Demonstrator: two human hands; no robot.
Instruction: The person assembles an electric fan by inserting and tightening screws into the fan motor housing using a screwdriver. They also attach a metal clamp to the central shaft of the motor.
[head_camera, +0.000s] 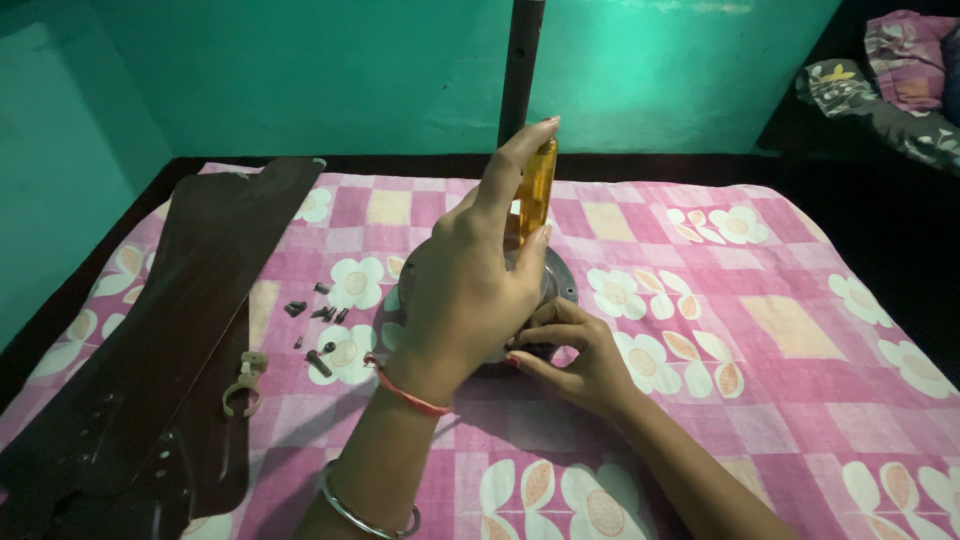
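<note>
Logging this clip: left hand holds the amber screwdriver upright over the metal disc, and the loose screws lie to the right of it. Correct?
Not quite. In the head view the screws lie left of the disc, near the brown blades. The left hand does hold the screwdriver upright.

Dim teal walls (250, 70) behind a pink floral bedsheet (780, 330).

Left of the hands the way is crowded — loose screws (318, 318), a small bracket (244, 382) and dark fan blades (170, 340). Right of the fan motor (556, 278), the checked bedsheet (800, 330) lies open.
</note>
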